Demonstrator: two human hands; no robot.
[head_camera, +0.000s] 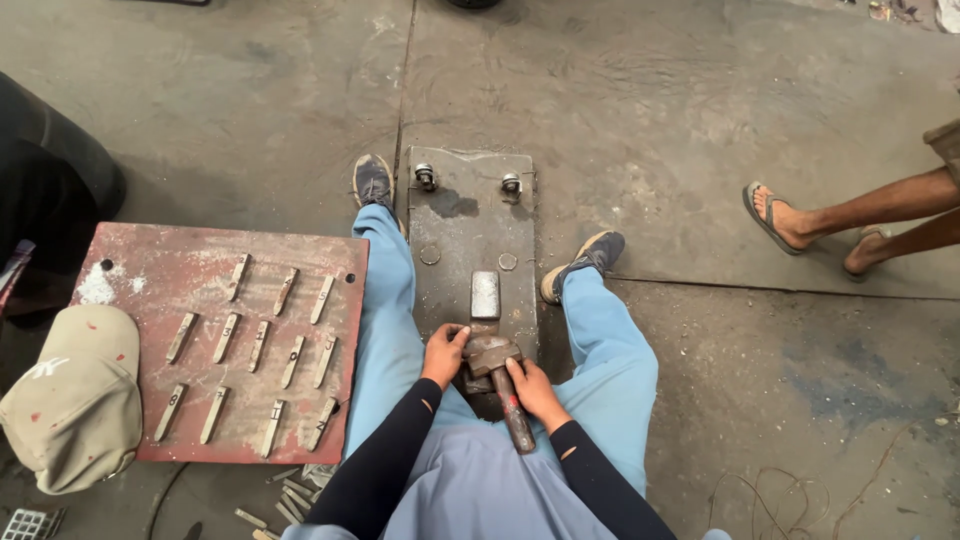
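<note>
I sit on the floor with my legs spread around a grey steel block (470, 230) that has two bolts at its far end. On it lies a small shiny metal bar (485, 294). My right hand (535, 390) grips the rusty handle of a hammer (495, 360), whose head rests on a dark part just below the bar. My left hand (444, 352) holds that part beside the hammer head.
A red rusty plate (150, 270) on my left carries several metal number stamps in rows. A beige cap (75, 400) lies at its left edge. More loose stamps (285, 495) lie on the floor. Another person's sandalled feet (800, 225) stand at the right. Thin wire (780, 500) curls lower right.
</note>
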